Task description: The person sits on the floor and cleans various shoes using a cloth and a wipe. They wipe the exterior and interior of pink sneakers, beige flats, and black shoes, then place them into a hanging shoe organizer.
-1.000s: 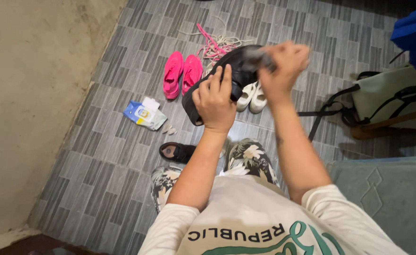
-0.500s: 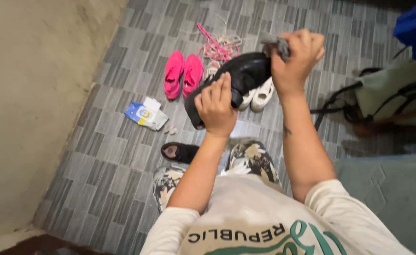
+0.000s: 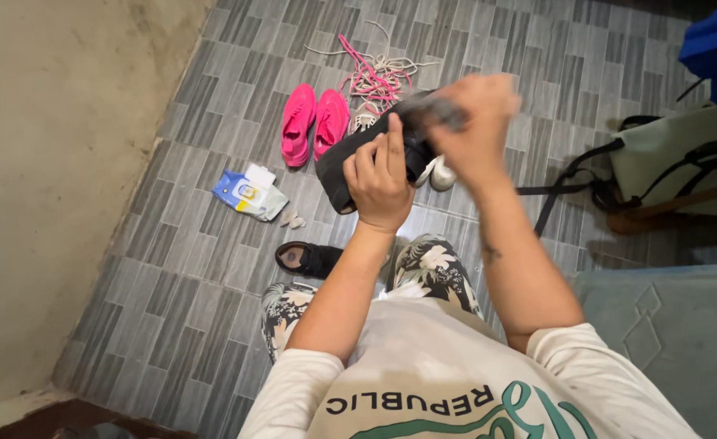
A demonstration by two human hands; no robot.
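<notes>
My left hand (image 3: 381, 185) grips a black shoe (image 3: 350, 158) held up in front of me, sole edge towards the lower left. My right hand (image 3: 468, 126) is blurred with motion over the shoe's toe end and is closed on a dark grey cloth (image 3: 431, 110) pressed against the shoe. Both arms reach out from above my knees, which are in flower-print trousers (image 3: 431, 268).
On the grey tiled floor lie a pair of pink shoes (image 3: 313, 123), tangled pink and white laces (image 3: 374, 75), a white shoe (image 3: 441, 173), a pack of wipes (image 3: 248, 195) and another black shoe (image 3: 305, 258). A pale green bag (image 3: 671, 162) lies at the right, a wall at the left.
My right hand with the cloth has swept down and left across the shoe's toe, after rising half a second ago. The left hand keeps its hold on the shoe.
</notes>
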